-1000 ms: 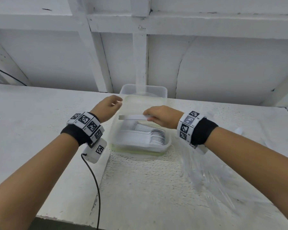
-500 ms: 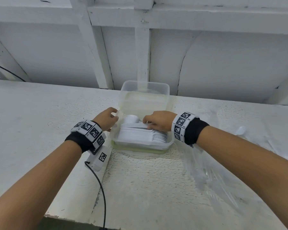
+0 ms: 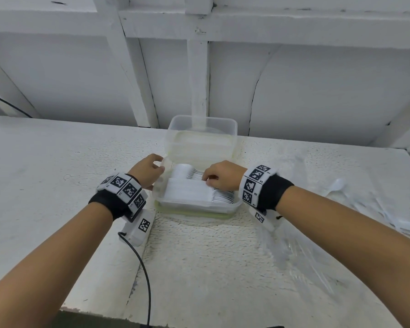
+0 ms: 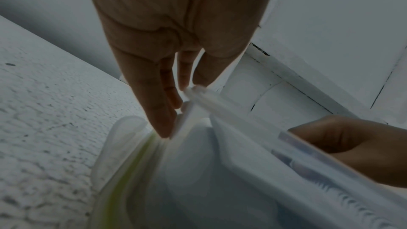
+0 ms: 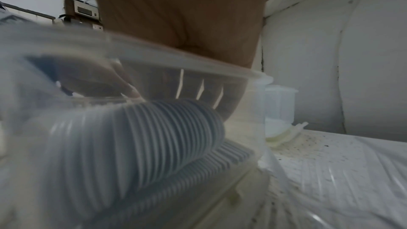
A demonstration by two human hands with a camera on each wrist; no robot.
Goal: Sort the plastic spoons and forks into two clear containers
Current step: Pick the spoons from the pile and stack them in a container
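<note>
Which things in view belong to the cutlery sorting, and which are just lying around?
Job:
- near container, left hand at its left rim
- stacked spoons inside, right hand on them
- far container, looks empty
- loose cutlery on the plastic sheet

Lying about:
- black cable
- white wall beams

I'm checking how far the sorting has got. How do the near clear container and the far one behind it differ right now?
The near container holds neat rows of stacked white spoons; the far container shows no cutlery that I can make out. Both hands are at the near container, the left hand at its left rim and the right hand reaching inside, while the far container is untouched. Both are clear plastic, rectangular and lidless.
</note>
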